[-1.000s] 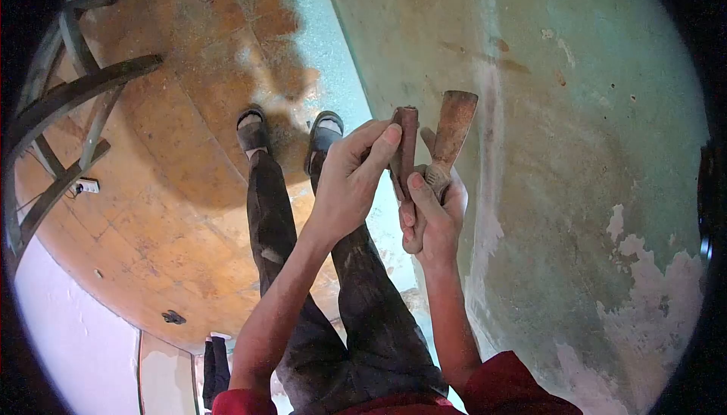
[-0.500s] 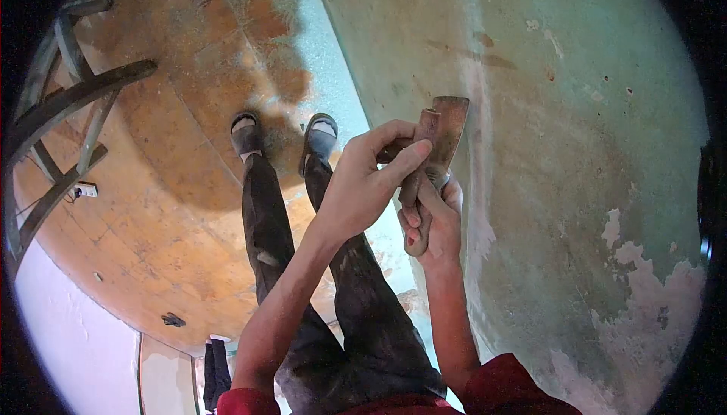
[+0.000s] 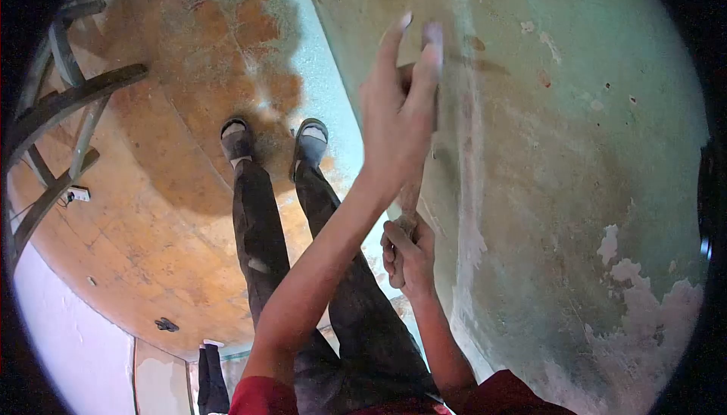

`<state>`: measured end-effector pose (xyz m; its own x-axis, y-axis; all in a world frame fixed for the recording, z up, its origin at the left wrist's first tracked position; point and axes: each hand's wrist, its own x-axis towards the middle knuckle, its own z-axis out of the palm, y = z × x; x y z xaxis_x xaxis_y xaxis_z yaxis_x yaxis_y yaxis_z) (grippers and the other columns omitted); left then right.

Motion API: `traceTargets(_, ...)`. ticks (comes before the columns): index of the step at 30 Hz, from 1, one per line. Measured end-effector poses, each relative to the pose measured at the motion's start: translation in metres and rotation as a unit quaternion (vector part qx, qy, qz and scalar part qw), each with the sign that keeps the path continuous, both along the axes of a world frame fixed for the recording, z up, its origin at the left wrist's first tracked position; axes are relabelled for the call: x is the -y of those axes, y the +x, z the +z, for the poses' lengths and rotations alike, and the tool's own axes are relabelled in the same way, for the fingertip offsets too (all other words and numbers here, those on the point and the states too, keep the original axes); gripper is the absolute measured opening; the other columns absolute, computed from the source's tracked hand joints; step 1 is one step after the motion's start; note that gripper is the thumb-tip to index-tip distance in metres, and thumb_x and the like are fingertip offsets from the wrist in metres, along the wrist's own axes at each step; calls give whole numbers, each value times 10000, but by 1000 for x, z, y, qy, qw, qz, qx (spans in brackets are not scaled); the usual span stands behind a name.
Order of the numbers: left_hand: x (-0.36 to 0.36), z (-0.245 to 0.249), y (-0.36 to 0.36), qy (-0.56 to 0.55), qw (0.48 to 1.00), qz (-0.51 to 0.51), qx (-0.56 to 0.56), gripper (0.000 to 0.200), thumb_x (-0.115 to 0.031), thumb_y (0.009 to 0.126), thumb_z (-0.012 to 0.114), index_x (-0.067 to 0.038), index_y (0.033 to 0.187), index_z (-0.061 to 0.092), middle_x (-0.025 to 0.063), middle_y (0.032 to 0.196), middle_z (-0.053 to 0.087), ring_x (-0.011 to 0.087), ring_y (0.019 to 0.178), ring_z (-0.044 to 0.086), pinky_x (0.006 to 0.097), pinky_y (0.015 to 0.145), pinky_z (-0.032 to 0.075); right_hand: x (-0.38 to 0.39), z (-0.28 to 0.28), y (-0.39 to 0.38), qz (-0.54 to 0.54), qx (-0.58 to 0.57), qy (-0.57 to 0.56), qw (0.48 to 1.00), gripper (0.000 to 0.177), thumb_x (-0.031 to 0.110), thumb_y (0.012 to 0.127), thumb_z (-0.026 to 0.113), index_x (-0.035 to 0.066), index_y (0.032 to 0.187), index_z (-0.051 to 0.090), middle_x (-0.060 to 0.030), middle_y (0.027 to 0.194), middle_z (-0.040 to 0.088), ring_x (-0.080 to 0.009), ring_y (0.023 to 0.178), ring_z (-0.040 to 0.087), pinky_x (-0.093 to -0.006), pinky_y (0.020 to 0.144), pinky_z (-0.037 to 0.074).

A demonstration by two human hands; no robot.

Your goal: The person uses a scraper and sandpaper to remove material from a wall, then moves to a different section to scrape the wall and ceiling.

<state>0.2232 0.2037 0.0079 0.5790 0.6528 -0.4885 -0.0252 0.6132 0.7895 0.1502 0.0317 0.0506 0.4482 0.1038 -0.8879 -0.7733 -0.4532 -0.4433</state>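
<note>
Just above the middle of the view, toward one o'clock, the left hand is stretched upward, back outward, forefinger raised and thumb lying at a dark bar. It has the bar in its grasp, though blur hides how the other fingers wrap it. Directly beyond, the green wall fills the side from twelve round to five o'clock, so room is tighter that way. The wall's foot, a sharp line beside a pale floor strip, slants from twelve o'clock down behind the hands. Wider room lies toward nine, where the orange floor spreads between the trouser legs and the curved frame at ten o'clock.

Lower, at five o'clock, the right hand is clenched round the handle of the scraper, whose handle end pokes out below the fist. The scraper's neck rises toward twelve and passes behind the left wrist, which masks the blade. Both forearms reach up from the bottom edge, the left slanting toward one o'clock, the right toward eleven. Both sandals sit toward eleven o'clock.
</note>
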Motion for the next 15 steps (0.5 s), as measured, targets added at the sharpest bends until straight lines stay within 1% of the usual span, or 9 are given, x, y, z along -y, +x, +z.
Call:
traceTargets(2, -2, 2, 23, 153, 985, 56, -51, 377, -232, 962, 547, -18, 1267, 490, 79, 557, 501, 151, 486, 469, 324, 501, 378, 5, -2, -1, 18, -8, -7, 1000, 636, 201, 900, 648, -12, 1434, 375, -6, 650, 543, -55, 432, 454, -209, 373, 369)
traceTargets(5, -4, -13, 45, 214, 970, 107, -50, 356, -215, 966, 527, -31, 1267, 485, 130, 605, 545, 263, 494, 539, 377, 526, 424, 8, -7, -1, 38, -12, -22, 999, 665, 247, 898, 671, -19, 1432, 377, 8, 606, 507, -64, 420, 439, -218, 380, 361)
traceTargets(7, -1, -21, 56, 241, 959, 142, -32, 351, -216, 966, 529, -36, 1264, 488, 130, 631, 568, 292, 513, 559, 387, 541, 440, 9, -10, 2, 50, -14, -12, 999, 252, 174, 884, 666, 28, 1022, 513, 7, 580, 506, -51, 415, 463, -212, 346, 364)
traceTargets(9, 7, -23, 62, 267, 947, 176, -19, 346, -216, 966, 531, -41, 1261, 491, 130, 658, 590, 321, 531, 578, 398, 557, 457, 16, -16, 2, 53, -19, -18, 998, 242, 183, 884, 671, 48, 1002, 509, 4, 559, 505, -57, 405, 458, -222, 347, 355)
traceTargets(11, 24, -17, 56, 251, 953, 162, -49, 327, -221, 966, 543, -47, 1241, 511, 140, 717, 613, 285, 562, 605, 377, 574, 477, 31, -24, -2, 58, -43, -54, 996, 333, 182, 880, 671, 27, 1138, 528, -2, 626, 550, -59, 445, 484, -225, 379, 371)
traceTargets(12, 37, -15, 46, 196, 973, 106, -52, 296, -208, 968, 545, -61, 1225, 534, 155, 732, 616, 254, 570, 610, 352, 565, 476, 35, -26, -1, 60, -44, -54, 996, 333, 182, 880, 671, 27, 1138, 528, -2, 626, 550, -59, 445, 484, -225, 379, 371)
traceTargets(13, 56, -14, 37, 211, 969, 108, -63, 274, -195, 969, 543, -64, 1210, 540, 158, 720, 600, 243, 561, 601, 341, 556, 469, 40, -27, -1, 342, 128, -98, 926, 422, 177, 879, 667, 22, 1234, 501, 1, 668, 567, -55, 475, 500, -221, 402, 383)
traceTargets(14, 73, -13, 30, 227, 965, 110, -74, 253, -181, 969, 540, -68, 1196, 545, 162, 707, 583, 233, 552, 592, 330, 547, 462, 44, -28, -2, 584, 287, -130, 748, 514, 172, 877, 663, 17, 1330, 475, 4, 711, 583, -50, 506, 516, -217, 425, 395)
traceTargets(15, 82, -11, 24, 229, 964, 112, -74, 253, -181, 969, 540, -68, 1196, 545, 162, 707, 583, 233, 552, 592, 330, 547, 462, 48, -30, -7, 585, 289, -128, 747, 514, 172, 877, 663, 17, 1330, 475, 4, 711, 583, -50, 506, 516, -217, 425, 395)
